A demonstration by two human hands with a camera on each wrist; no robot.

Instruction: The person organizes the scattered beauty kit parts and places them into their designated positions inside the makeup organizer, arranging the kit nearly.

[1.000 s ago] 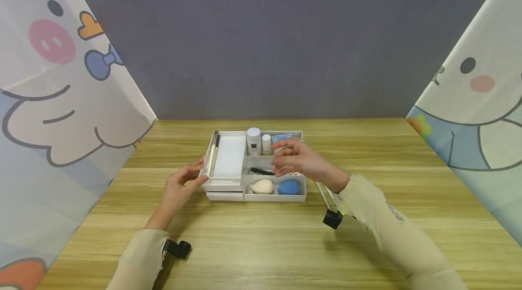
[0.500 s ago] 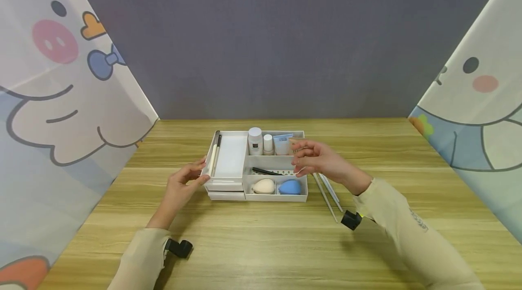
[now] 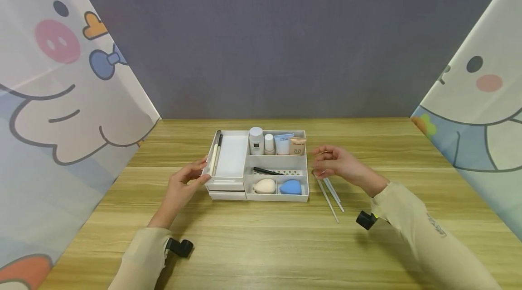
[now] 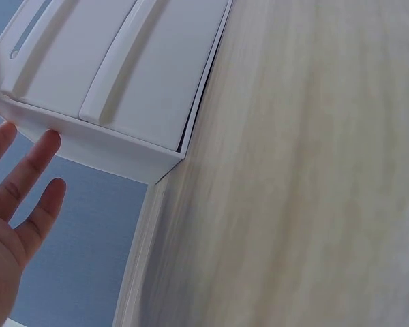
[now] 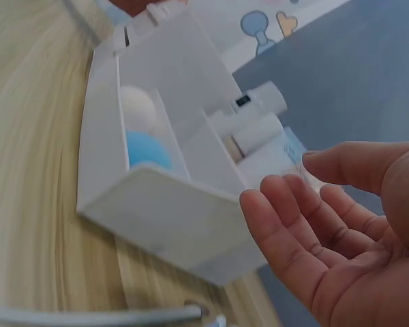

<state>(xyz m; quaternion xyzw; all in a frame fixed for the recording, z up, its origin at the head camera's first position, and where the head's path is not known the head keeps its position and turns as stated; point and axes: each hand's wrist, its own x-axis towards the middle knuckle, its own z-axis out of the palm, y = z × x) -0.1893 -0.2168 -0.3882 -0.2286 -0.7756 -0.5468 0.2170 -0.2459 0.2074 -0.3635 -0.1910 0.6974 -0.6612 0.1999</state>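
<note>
A white desk organizer (image 3: 234, 154) stands on the table. My left hand (image 3: 185, 183) rests at its left side, thumb near the front corner; in the left wrist view the fingers (image 4: 27, 170) are spread and fairly straight against or beside the wall. To the right of the organizer, my right hand (image 3: 338, 165) hovers with loosely bent fingers and holds nothing. Below it lie several thin pale sticks (image 3: 328, 199), their far ends partly hidden by the hand. The organizer holds a white bottle (image 3: 256, 141), a small white-capped bottle (image 3: 269, 144), a blue-white tube (image 3: 283, 145) and a BB cream tube (image 3: 297, 146).
Slim brushes (image 3: 216, 154) lie in the organizer's left tray. A black pen-like stick (image 3: 267, 171) lies in the middle compartment. A cream makeup sponge (image 3: 265, 186) and a blue makeup sponge (image 3: 291, 187) fill the front cells. A grey panel (image 3: 285, 45) stands behind the table (image 3: 261, 244).
My right hand has moved right, from over the organizer's right compartments to above the thin sticks, uncovering the BB cream tube. The left hand has stayed at the organizer's side.
</note>
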